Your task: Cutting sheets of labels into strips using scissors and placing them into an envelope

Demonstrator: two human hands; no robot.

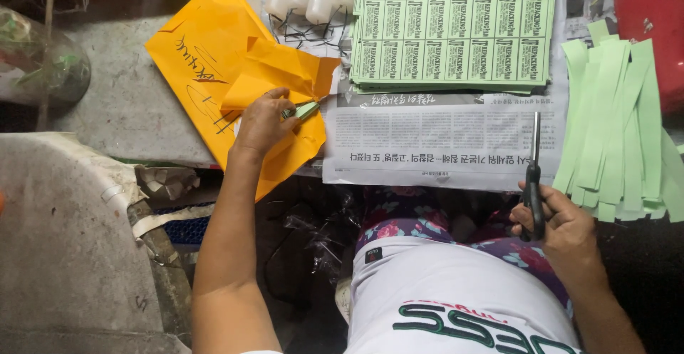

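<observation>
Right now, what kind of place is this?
Probably an informal home or small-shop workbench for cutting paper labels, not a factory line. Signs: a stack of green printed label sheets, cut green strips on spread newspaper, and scissors in the right hand over a rough concrete surface.

Grey concrete bench (121, 104) carried an orange envelope (206, 62) at its front edge, a newspaper (427, 147) beside it.
</observation>
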